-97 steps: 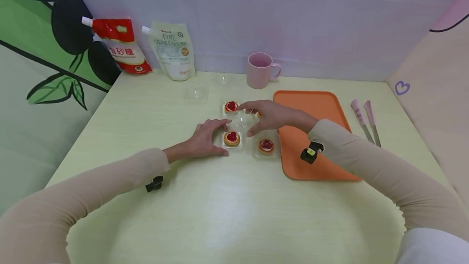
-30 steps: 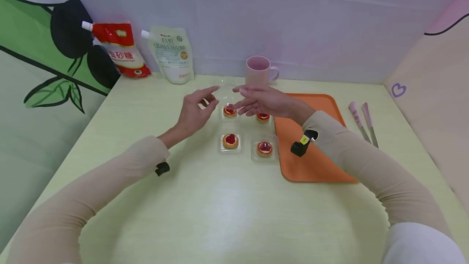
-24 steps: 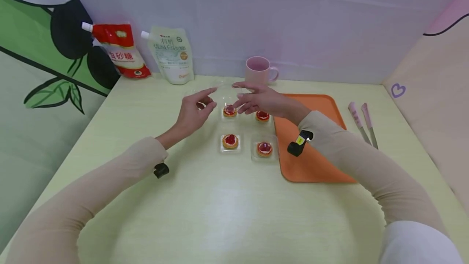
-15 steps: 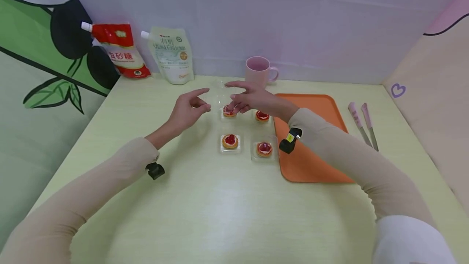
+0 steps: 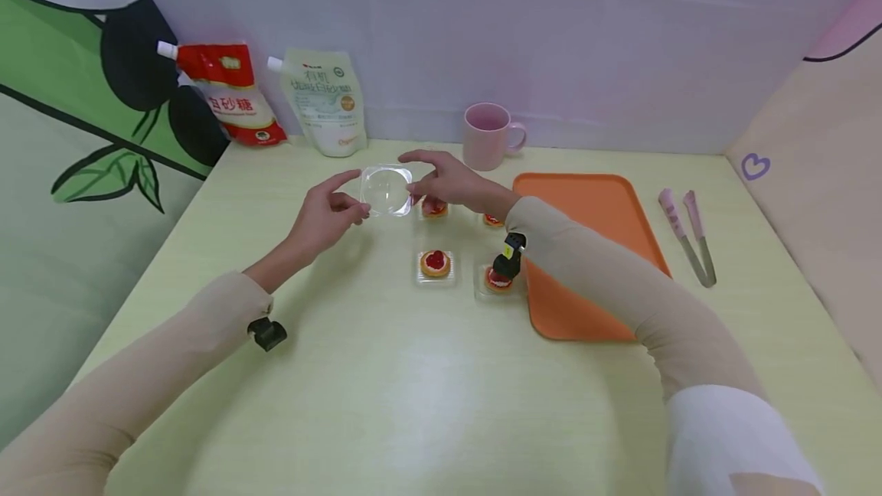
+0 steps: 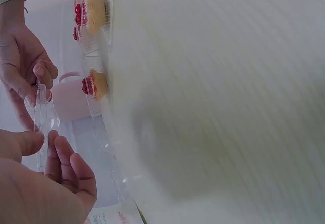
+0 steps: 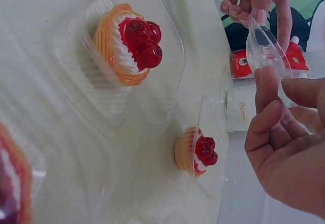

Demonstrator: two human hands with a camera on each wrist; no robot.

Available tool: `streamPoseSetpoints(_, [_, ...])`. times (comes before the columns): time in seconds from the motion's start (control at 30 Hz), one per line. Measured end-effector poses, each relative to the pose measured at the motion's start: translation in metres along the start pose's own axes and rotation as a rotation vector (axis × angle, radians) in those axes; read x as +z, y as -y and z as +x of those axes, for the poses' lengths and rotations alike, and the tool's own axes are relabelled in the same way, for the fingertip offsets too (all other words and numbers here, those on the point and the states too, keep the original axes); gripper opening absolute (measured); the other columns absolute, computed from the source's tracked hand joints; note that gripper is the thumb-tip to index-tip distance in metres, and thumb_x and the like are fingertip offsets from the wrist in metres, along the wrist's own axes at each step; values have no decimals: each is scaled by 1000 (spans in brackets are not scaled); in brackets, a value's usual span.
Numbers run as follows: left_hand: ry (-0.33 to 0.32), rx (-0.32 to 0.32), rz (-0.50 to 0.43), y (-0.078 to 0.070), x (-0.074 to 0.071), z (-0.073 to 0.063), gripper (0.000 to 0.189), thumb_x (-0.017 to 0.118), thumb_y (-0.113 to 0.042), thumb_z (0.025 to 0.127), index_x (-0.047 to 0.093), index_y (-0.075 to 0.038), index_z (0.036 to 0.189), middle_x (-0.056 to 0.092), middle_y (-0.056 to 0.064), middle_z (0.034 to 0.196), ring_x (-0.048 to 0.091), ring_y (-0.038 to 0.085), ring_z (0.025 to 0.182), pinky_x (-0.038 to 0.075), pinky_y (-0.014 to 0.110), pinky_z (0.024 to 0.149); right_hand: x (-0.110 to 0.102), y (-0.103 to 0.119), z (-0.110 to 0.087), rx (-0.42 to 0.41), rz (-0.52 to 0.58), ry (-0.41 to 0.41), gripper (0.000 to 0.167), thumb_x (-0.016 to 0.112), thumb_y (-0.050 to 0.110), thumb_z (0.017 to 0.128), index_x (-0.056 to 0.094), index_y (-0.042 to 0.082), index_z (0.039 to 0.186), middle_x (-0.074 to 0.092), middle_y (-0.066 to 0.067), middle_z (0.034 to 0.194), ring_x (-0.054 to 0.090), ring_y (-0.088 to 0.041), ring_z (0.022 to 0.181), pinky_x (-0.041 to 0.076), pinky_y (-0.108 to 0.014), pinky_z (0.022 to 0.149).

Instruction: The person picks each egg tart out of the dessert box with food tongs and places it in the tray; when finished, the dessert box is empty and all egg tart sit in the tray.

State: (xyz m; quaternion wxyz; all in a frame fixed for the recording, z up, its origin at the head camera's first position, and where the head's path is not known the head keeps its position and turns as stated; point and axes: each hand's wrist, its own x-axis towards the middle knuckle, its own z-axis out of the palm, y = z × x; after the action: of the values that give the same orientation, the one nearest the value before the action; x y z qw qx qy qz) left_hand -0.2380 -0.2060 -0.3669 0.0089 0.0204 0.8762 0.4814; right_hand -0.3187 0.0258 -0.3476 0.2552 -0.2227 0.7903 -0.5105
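Note:
Between my two hands a clear plastic lid (image 5: 387,191) with a round dome is held up, tilted towards the head camera. My left hand (image 5: 321,214) pinches its left edge with thumb and fingers, and my right hand (image 5: 451,181) pinches the right edge. In the left wrist view the lid (image 6: 41,117) shows edge-on. Below and to the right sit several cherry-topped tarts in clear plastic trays. The front left tart (image 5: 436,263) shows whole; the back left tart (image 5: 434,209) lies partly behind my right fingers. My right wrist camera and sleeve partly cover the two right-hand tarts.
An orange tray (image 5: 586,251) lies to the right of the tarts. Farther right are two pink-handled knives (image 5: 689,236). Along the back stand a pink mug (image 5: 485,136), a pale green sugar pouch (image 5: 327,106) and a red sugar pouch (image 5: 230,94).
Both hands have moved left over the last second, away from above the back left tart, carrying the lid. The lid has turned so its face shows. The tarts stay put.

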Motion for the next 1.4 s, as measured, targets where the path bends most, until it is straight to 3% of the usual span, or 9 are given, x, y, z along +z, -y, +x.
streamPoseSetpoints(0.2, [1,-78,20,12,-11,-2,67,66,-17,97,35,-14,155,73,9,96,65,5,76,53,18,75,11,7,15,-15,-54,58,54,62,8,97,45,18,148,73,-21,100,58,-19,56,45,-34,62])
streamPoseSetpoints(0.43, [77,-157,41,25,-18,0,68,65,-20,98,31,-13,157,74,12,101,68,13,83,53,23,75,27,4,35,60,-113,94,54,63,7,97,45,12,148,75,-16,94,55,-16,48,40,-27,52])
streamPoseSetpoints(0.67, [108,-232,62,39,-20,5,66,66,-19,97,36,-11,155,73,4,90,66,13,74,52,25,68,41,-1,47,120,-161,81,55,67,8,95,47,11,146,76,-9,87,56,-13,45,31,-22,45])
streamPoseSetpoints(0.9, [132,-247,83,45,-19,9,64,65,-22,98,37,-10,154,73,13,99,63,15,74,51,26,67,45,0,49,127,-213,84,54,67,7,94,48,11,145,76,-11,89,56,-12,46,31,-21,44])
streamPoseSetpoints(1.2, [153,-255,110,47,-18,14,65,66,-22,97,37,-9,154,73,9,92,63,13,74,51,26,66,47,3,48,142,-279,99,55,68,6,93,48,8,145,76,-15,95,57,-11,46,31,-21,44])
streamPoseSetpoints(1.4, [143,-259,125,46,-18,15,65,65,-22,97,36,-9,154,72,7,88,62,13,74,50,26,65,47,7,46,100,-322,108,57,67,4,93,46,5,146,74,-20,99,57,-13,48,47,-26,56])
